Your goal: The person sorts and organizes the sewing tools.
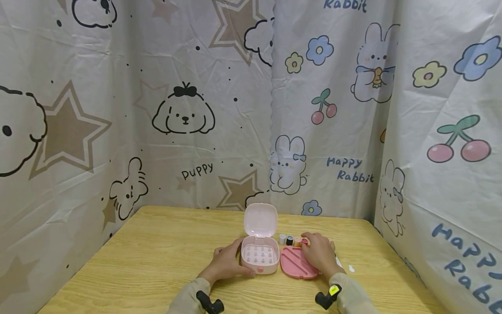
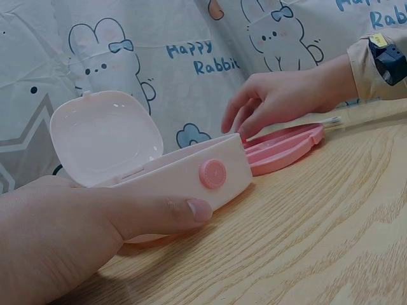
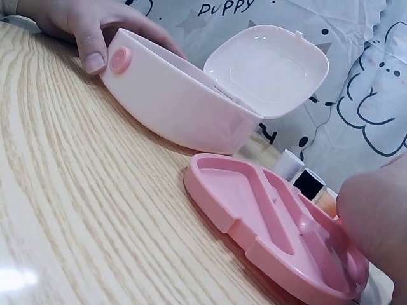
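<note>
A pale pink sewing box [image 1: 270, 271] stands with its lid [image 1: 260, 220] tipped up, small pegs showing inside. My left hand [image 1: 226, 261] grips its left side, thumb across the front near the round pink button [image 2: 213, 173]. To the box's right lies a darker pink compartment tray [image 1: 291, 265]. Behind the tray stand a white thread spool [image 1: 282, 238], a black spool [image 1: 289, 240] and an orange spool [image 1: 297, 241]. My right hand [image 1: 319, 252] reaches over the tray and pinches a red spool [image 1: 304, 241] at the row's right end; its thumb is partly hidden.
A small white piece [image 1: 351, 268] lies on the wooden table [image 1: 168, 244] right of my right hand. Something thin and white shows partly beneath that hand. Printed curtains [image 1: 188, 152] enclose the table at the back and both sides.
</note>
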The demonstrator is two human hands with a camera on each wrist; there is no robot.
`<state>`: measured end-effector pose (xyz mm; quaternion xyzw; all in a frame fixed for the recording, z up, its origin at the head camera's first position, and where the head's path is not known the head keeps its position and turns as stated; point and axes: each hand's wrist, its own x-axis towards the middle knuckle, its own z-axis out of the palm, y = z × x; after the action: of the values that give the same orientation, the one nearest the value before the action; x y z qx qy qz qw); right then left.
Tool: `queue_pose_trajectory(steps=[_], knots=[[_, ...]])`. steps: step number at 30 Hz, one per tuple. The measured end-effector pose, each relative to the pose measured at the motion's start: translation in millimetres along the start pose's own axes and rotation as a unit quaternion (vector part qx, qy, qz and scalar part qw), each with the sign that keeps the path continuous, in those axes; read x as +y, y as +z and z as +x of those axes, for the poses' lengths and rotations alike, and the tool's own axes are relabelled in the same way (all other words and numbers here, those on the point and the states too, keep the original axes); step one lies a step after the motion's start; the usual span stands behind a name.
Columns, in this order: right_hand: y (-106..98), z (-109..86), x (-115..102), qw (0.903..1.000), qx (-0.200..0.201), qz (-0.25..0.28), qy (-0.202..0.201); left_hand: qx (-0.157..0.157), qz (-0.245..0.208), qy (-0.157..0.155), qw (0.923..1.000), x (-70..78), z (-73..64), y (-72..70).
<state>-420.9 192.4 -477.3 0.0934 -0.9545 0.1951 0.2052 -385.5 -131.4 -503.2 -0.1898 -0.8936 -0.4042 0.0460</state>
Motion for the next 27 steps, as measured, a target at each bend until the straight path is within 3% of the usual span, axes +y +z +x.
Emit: queue_pose_trajectory(steps=[27], knots=[[5.3,6.5,3.8,0.9998,-0.012,-0.014,0.01,0.0,-0.004,-0.002,1.0,1.9,-1.3,-0.8]])
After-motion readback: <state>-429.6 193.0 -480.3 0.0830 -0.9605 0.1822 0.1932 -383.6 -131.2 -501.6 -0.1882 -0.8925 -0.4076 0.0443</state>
